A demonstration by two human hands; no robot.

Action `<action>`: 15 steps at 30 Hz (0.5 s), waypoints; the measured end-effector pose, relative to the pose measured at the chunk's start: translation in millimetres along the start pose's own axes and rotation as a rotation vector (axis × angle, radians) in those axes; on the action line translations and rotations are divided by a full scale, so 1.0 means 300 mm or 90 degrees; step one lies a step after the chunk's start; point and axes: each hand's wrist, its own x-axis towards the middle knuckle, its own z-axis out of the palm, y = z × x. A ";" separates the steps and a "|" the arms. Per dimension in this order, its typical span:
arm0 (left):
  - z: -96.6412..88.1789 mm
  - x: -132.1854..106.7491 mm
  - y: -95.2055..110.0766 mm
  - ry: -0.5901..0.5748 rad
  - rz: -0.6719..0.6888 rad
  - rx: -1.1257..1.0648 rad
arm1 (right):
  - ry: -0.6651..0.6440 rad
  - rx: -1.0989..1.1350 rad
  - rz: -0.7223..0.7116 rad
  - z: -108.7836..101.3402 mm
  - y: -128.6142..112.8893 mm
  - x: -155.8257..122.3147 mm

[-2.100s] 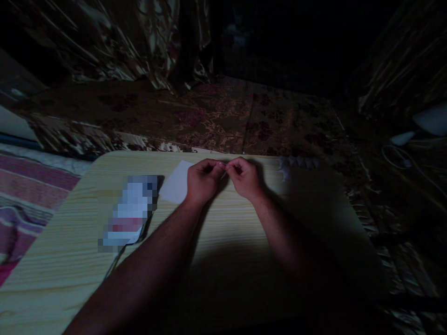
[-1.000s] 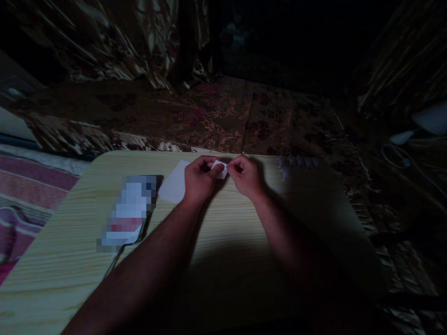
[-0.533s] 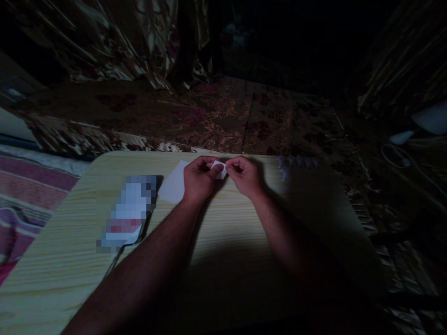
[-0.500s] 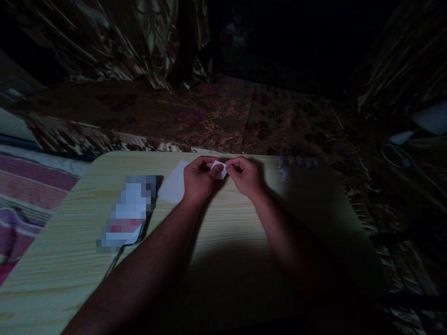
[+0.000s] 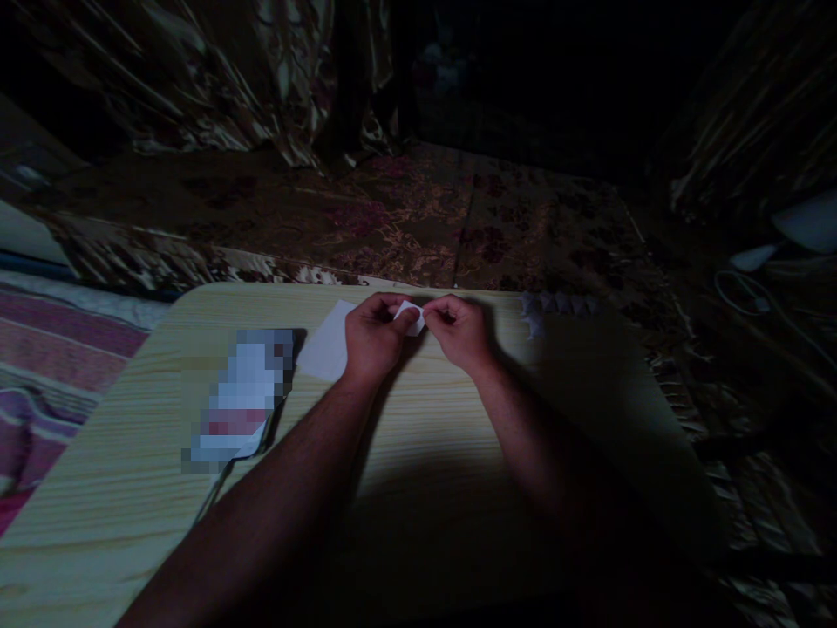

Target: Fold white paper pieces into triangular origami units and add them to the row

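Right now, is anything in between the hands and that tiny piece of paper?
Nothing visible is. The left hand and the right hand both pinch the small folded paper directly, just above the wooden table. The flat white sheet lies off to the left.

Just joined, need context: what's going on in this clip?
A person sits at a light wooden table in a dim room, pinching a small white paper piece between the left hand and the right hand, near the table's far edge. A flat white sheet lies just left of the left hand, with a blurred-out object beside it. A row of small folded white pieces sits at the far right edge.
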 end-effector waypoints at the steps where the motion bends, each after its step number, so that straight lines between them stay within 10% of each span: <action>1: 0.001 -0.001 0.000 0.002 0.003 0.002 | 0.001 -0.003 -0.001 0.000 0.000 0.000; 15: -0.001 0.004 -0.002 -0.027 -0.026 -0.040 | -0.007 -0.025 0.005 -0.007 -0.002 0.003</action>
